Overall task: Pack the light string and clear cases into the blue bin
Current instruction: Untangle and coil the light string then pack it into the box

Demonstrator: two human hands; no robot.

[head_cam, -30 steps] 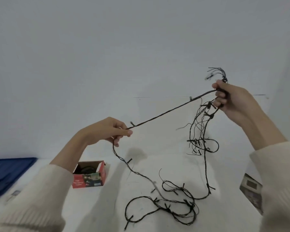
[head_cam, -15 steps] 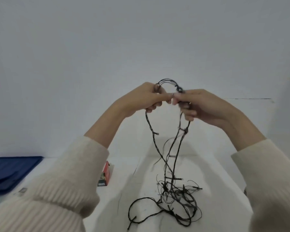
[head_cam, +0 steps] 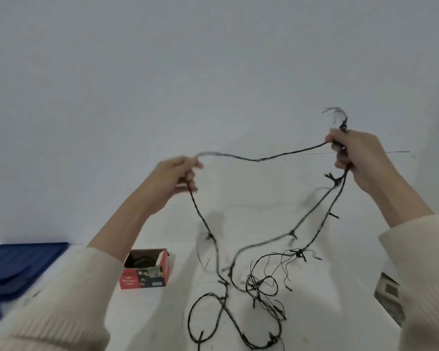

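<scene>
A black light string (head_cam: pixel 261 157) stretches between my two raised hands. My left hand (head_cam: pixel 175 176) pinches it at the left, and from there it drops to the white table. My right hand (head_cam: pixel 352 153) grips a gathered bunch of loops, a short end sticking out above the fist. The rest hangs down and lies tangled on the table (head_cam: pixel 251 297). The blue bin (head_cam: pixel 18 264) shows at the far left edge. No clear cases are in view.
An open red cardboard box (head_cam: pixel 147 271) with something dark inside stands on the white table (head_cam: pixel 137 320) left of the tangle. A printed flat package (head_cam: pixel 388 292) peeks out at the right edge behind my sleeve. A plain pale wall fills the background.
My hands were together at the centre half a second ago. They have now pulled apart, left hand to the left, right hand up and right, drawing a new length of string taut between them.
</scene>
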